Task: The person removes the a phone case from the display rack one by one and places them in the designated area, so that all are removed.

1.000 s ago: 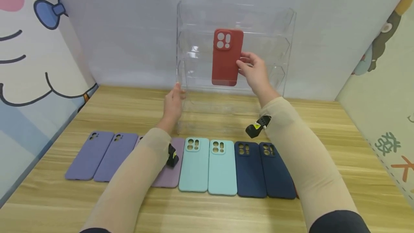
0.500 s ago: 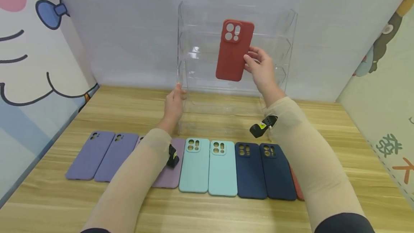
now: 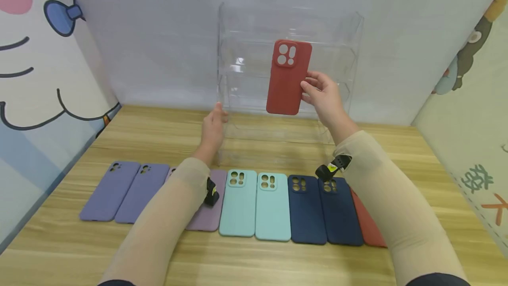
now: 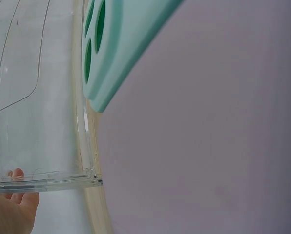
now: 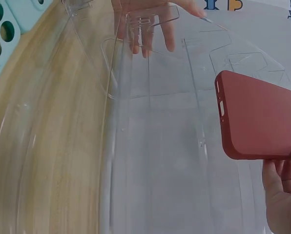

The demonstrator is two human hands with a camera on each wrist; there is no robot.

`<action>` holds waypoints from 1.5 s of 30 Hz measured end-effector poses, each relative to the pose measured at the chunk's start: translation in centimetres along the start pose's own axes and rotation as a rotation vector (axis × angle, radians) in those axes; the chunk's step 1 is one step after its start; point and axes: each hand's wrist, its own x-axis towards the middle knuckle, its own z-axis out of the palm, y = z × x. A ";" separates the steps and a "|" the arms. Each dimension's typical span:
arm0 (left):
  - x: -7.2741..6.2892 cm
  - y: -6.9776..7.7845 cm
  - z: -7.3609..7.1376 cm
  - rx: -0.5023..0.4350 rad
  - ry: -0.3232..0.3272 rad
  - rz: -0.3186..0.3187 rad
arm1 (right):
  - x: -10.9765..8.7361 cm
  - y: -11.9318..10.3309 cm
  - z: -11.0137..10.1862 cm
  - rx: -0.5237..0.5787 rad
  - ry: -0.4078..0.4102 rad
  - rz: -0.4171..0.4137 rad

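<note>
My right hand (image 3: pixel 325 98) pinches a red phone case (image 3: pixel 289 78) by its right edge, thumb in front and fingers behind. The case is upright, leaning slightly right, in front of the clear tiered display rack (image 3: pixel 220 47). In the right wrist view, the case (image 5: pixel 262 117) hangs apart from the rack's shelves, above the hand's fingers (image 5: pixel 275 178). My left hand (image 3: pixel 213 127) holds the rack's left side panel. In the left wrist view, that hand (image 4: pixel 13 209) has fingers on both sides of the clear panel (image 4: pixel 48 183).
A row of phone cases lies along the table (image 3: pixel 238 261): purple (image 3: pixel 111 193), mauve (image 3: pixel 210 222), mint (image 3: pixel 238 206), navy (image 3: pixel 307 215) and red (image 3: pixel 369 220). My forearms cover parts of the row. A pale wall (image 3: pixel 158 47) stands behind the rack.
The red case has come up off the rack's shelf and to the right, tilted a little, then dropped lower. My right arm has shifted right, uncovering more of the red case on the table.
</note>
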 end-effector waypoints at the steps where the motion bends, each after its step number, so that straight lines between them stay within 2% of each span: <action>1: 0.0 0.0 0.0 0.002 -0.004 -0.003 | -0.2 0.2 -0.2 -0.010 -0.002 0.005; 10: 0.4 -0.1 0.1 0.008 -0.010 0.025 | -2.4 1.8 -1.8 -0.066 -0.059 0.067; 18: 0.1 -0.4 0.2 0.017 -0.002 0.023 | -4.3 3.3 -3.1 -0.055 -0.089 0.080; 23: -0.3 -0.1 0.4 0.016 -0.025 -0.002 | -5.8 3.9 -4.0 -0.053 -0.107 0.095; 29: -0.1 -0.2 0.2 0.034 -0.012 0.004 | -7.5 4.5 -5.0 -0.097 -0.144 0.121; 34: -0.1 -0.1 0.0 0.043 -0.020 0.016 | -9.2 4.8 -6.7 -0.109 -0.146 0.153; 40: -0.2 -0.1 -0.1 0.009 -0.010 -0.005 | -11.5 5.3 -9.4 -0.105 -0.141 0.165; 45: -0.2 -0.1 -0.1 0.007 -0.021 -0.003 | -13.2 5.6 -11.5 -0.171 -0.133 0.159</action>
